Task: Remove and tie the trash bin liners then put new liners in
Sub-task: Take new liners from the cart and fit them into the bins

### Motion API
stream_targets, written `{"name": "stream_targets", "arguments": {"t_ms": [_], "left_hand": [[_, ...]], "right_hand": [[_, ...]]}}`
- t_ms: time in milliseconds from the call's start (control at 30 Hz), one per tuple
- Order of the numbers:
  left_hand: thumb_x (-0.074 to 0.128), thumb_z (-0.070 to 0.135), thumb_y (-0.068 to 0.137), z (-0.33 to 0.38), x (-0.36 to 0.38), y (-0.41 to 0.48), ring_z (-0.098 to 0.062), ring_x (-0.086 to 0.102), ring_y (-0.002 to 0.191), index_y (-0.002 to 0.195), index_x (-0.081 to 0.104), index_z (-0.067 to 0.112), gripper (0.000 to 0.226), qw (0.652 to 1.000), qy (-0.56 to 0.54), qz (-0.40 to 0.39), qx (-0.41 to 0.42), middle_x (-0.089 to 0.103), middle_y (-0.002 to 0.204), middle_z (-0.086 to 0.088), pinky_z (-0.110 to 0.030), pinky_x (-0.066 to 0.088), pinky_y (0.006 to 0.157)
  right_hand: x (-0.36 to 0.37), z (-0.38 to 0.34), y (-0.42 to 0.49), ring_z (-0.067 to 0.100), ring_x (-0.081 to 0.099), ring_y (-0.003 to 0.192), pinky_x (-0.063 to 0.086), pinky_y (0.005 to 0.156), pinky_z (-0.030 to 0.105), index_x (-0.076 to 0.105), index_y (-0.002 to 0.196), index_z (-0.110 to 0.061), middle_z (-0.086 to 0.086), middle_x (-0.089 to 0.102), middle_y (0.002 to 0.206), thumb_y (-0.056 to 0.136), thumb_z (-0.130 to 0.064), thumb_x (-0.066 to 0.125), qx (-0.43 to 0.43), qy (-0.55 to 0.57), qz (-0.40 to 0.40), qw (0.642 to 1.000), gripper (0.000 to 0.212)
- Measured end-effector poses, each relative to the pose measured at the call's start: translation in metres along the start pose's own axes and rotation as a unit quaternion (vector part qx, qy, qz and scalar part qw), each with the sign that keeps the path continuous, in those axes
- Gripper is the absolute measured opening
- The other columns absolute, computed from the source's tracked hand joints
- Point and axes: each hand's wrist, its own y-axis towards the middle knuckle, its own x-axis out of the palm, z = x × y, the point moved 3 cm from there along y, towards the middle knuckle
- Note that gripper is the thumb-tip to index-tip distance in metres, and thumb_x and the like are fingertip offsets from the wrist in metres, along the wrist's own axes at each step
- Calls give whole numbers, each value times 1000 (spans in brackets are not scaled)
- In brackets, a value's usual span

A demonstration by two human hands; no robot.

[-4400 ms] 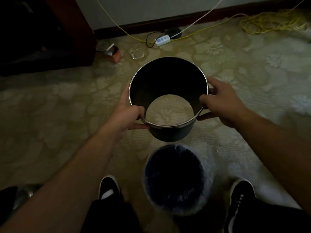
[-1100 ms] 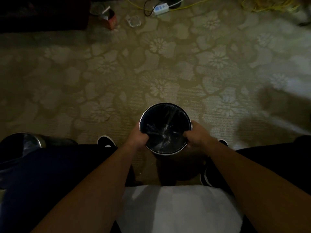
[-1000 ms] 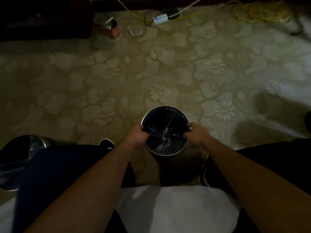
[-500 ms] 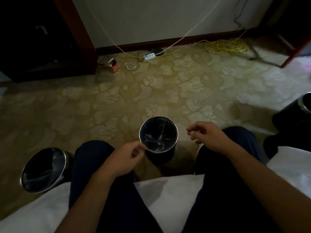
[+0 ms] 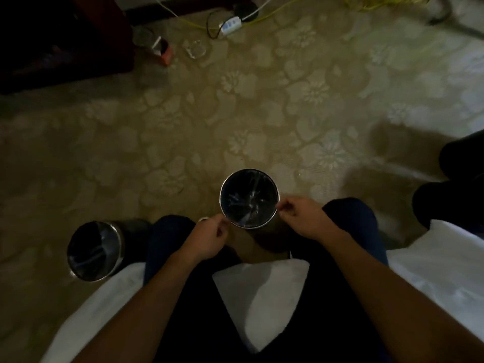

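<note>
Hands hover at either side of a small metal trash bin (image 5: 249, 199) standing upright on a floral-patterned carpet (image 5: 183, 132), between the knees of a seated person. The left hand (image 5: 208, 238) sits just beside the near-left rim, the right hand (image 5: 301, 217) just beside the right rim; both are loosely curled with fingers drawn toward the thumbs. Whether either pinches the edge of the clear liner (image 5: 246, 203) or holds nothing cannot be told in the dim light.

The liner shows as pale creases inside the dark bin, apparently seated already. A second bin (image 5: 94, 251), also showing plastic creases inside, stands at the near left; a dark shape at the far right edge may be a third.

Judged from this, the step in hand is finishing the fit. To do it well, the film should probably be drawn evenly over the rim on both sides, smoothed down so it does not slip inward, and tugged lightly rather than hard, since thin plastic tears easily on a metal edge.

A power strip (image 5: 230, 23) and a small carton (image 5: 163, 52) lie far off near the wall.
</note>
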Motion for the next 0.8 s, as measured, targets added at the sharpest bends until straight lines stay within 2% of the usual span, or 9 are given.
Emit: {"name": "stream_targets", "arguments": {"t_ms": [167,300,333,433,500,600,667,733,800], "left_hand": [[57,11,95,65,-85,-57,-19,65,93,110,67,16,19,995,6,-64,-75,67,93,-1,-28,50,78],[53,8,96,101,-136,-98,-15,59,68,103,70,11,19,989,24,-96,-112,60,72,2,-20,44,56],[51,7,97,112,-147,-106,-15,59,71,105,70,9,22,988,28,-102,-116,63,76,-1,-19,44,58],[51,9,98,135,-168,-121,-25,65,104,120,68,4,28,984,31,-113,-133,69,113,-12,-24,44,77],[53,11,99,147,-175,-125,-28,63,111,124,66,4,29,983,26,-115,-139,67,122,-14,-26,44,80],[56,15,99,152,-179,-129,-23,64,99,120,66,8,24,983,-20,-87,-162,68,119,-12,-33,52,86],[59,15,97,151,-180,-133,-17,63,85,113,68,13,19,982,-60,-41,-176,71,103,-7,-36,55,87],[60,14,95,146,-185,-140,-9,62,72,104,69,17,14,979,-85,21,-185,68,83,3,-30,55,77],[60,15,93,140,-190,-150,-7,61,70,97,68,23,12,973,-94,66,-198,65,77,9,-24,49,69]], "right_hand": [[-50,-46,-73,4,65,81,46,70,17,66,97,-32,-15,67,81,96,-16,62,75,34,-31,996,16],[-91,-80,-122,-1,62,80,46,72,16,67,103,-27,-16,64,81,97,-14,61,90,5,-83,992,15],[-100,-86,-128,-3,60,80,47,73,15,67,105,-27,-16,63,82,97,-15,61,89,-7,-99,991,15],[-129,-100,-133,6,64,83,53,90,26,65,102,-29,-15,63,82,96,-15,63,90,-16,-117,989,15],[-148,-104,-129,11,66,88,53,90,28,66,97,-31,-11,65,86,95,-17,63,103,-17,-124,987,15],[-172,-114,-114,13,68,78,54,74,28,67,90,-31,-4,69,85,94,-16,64,115,9,-128,985,16],[-184,-127,-100,18,66,72,53,65,28,68,90,-23,10,72,87,94,-9,64,111,33,-124,986,15],[-194,-148,-81,22,67,74,52,64,30,68,89,-20,17,73,91,93,-7,63,97,38,-117,988,14],[-201,-176,-60,21,70,78,52,64,26,69,88,-22,12,74,94,92,-7,64,68,26,-122,990,16]]}}
